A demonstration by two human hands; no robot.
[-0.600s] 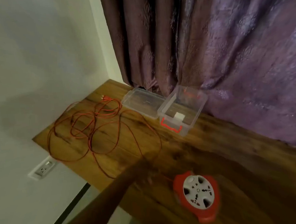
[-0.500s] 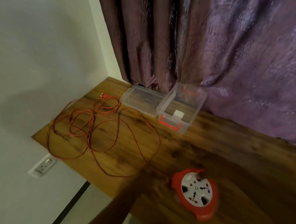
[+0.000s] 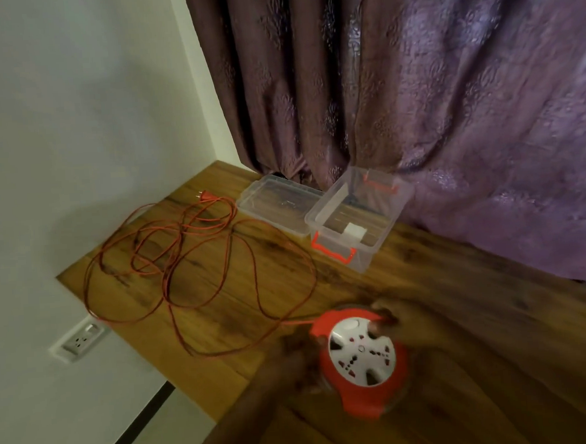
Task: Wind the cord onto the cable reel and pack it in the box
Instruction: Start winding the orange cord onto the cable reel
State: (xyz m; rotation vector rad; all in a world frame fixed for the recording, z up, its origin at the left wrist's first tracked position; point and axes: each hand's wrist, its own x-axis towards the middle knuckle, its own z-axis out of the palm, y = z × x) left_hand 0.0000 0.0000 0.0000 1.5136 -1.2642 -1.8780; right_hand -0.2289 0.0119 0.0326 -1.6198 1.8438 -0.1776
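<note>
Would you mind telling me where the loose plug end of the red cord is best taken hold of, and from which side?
Pinch the plug body just behind its prongs, coming from above on the near side. It lies flat at the far end of the table, prongs pointing toward the wall, free of the tangled cord loops.

The left hand (image 3: 293,359) reaches in from the bottom of the frame, blurred; the right hand (image 3: 386,319), lower right of centre, is blurred too, grips unclear.
</note>
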